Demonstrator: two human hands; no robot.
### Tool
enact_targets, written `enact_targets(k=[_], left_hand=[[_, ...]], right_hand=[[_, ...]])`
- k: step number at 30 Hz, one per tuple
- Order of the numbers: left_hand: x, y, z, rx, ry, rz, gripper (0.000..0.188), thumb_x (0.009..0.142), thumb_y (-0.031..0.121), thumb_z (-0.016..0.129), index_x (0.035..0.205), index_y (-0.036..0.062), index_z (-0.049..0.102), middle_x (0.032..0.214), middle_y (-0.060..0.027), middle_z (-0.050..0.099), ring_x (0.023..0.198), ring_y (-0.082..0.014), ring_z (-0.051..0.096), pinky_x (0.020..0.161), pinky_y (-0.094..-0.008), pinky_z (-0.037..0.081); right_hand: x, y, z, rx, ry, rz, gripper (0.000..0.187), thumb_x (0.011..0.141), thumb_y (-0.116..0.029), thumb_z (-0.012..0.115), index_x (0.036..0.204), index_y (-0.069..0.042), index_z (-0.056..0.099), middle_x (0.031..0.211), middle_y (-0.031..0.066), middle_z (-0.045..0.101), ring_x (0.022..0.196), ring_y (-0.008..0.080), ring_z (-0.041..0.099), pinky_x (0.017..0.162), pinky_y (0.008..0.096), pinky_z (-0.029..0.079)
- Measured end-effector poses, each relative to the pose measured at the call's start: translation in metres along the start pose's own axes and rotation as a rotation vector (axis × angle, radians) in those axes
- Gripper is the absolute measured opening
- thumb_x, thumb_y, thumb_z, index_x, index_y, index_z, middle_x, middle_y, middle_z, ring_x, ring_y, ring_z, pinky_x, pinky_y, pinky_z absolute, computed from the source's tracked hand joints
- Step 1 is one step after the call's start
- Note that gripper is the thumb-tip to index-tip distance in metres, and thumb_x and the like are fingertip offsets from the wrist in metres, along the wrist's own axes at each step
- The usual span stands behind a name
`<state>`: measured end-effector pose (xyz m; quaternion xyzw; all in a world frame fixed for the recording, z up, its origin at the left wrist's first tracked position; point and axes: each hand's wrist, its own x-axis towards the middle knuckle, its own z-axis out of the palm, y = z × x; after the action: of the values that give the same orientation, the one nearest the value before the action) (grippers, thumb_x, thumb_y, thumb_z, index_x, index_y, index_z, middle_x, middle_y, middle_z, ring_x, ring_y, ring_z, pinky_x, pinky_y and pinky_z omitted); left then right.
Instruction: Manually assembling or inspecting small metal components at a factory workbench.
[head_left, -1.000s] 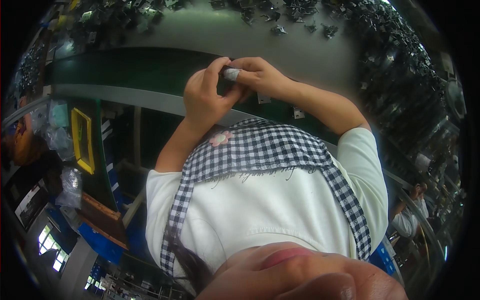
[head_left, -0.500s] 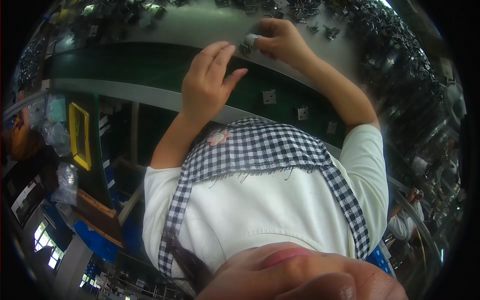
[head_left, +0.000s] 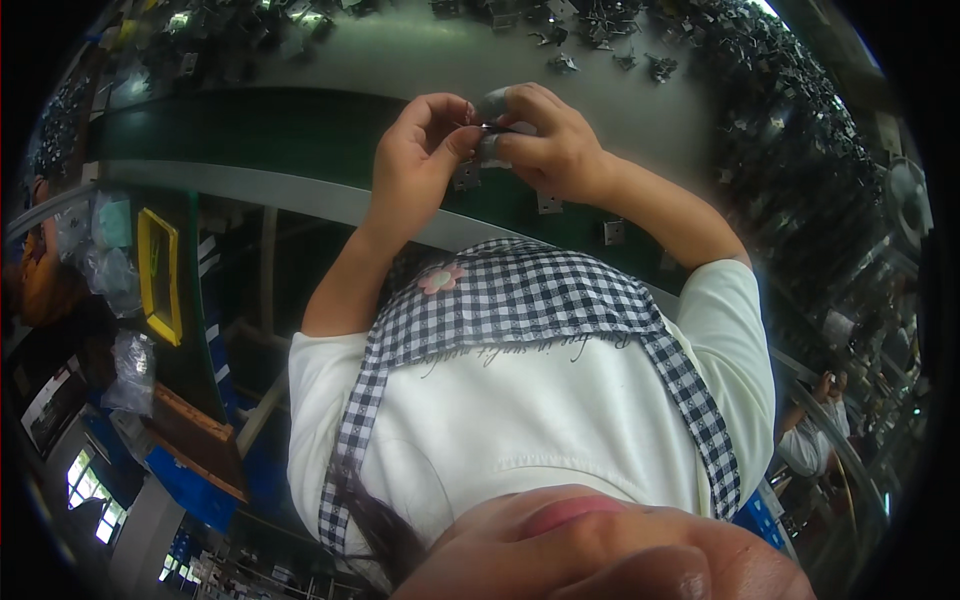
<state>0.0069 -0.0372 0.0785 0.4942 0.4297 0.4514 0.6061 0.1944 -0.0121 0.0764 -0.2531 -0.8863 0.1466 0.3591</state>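
My left hand [head_left: 415, 150] and my right hand [head_left: 560, 145] meet above the green belt. Thumb and fingers of both are pinched round a small metal piece [head_left: 487, 127], mostly hidden by the fingertips. Pale wrappings [head_left: 492, 150] cover some fingertips of my right hand. Just below the hands, a small square metal plate [head_left: 467, 178] with holes lies on the belt [head_left: 300, 125]. A second plate [head_left: 549, 203] shows partly under my right hand, and a third plate [head_left: 613, 232] lies to its right.
Beyond the belt is a pale worktop [head_left: 400, 50] with loose metal parts [head_left: 600, 25] heaped at its far side and right. A metal rail [head_left: 250, 180] runs along the belt's near edge. At left hangs a yellow frame [head_left: 160, 275]. Another person [head_left: 810, 440] is at far right.
My right hand has come nearer, down to my left hand. My left fingers have closed on the metal piece with the right. The plates appear farther left along the belt.
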Motion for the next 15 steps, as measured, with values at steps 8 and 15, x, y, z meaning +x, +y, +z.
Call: enact_targets(k=[8,15], left_hand=[[0.01,-0.004,-0.017,0.716,-0.201,0.59,0.028,0.075,0.003,0.068,0.1,0.0024,0.056,0.096,-0.0081,0.06,0.088,-0.0201,0.058,0.078,-0.0303,0.046],[0.121,-0.017,-0.025,1.081,0.214,0.5,0.043,0.073,0.023,0.071,0.108,0.0078,0.053,0.109,-0.0117,0.05,0.102,-0.0297,0.048,0.087,-0.0386,0.039]], right_hand=[[0.001,0.0,0.002,1.213,-0.157,1.086,0.027,0.079,-0.003,0.062,0.101,-0.004,0.047,0.094,0.0067,0.058,0.073,0.0117,0.057,0.058,0.0215,0.048],[-0.008,-0.013,-0.014,1.258,-0.004,1.22,0.033,0.08,-0.013,0.067,0.104,-0.002,0.048,0.094,0.0096,0.059,0.079,0.0169,0.063,0.065,0.0264,0.052]])
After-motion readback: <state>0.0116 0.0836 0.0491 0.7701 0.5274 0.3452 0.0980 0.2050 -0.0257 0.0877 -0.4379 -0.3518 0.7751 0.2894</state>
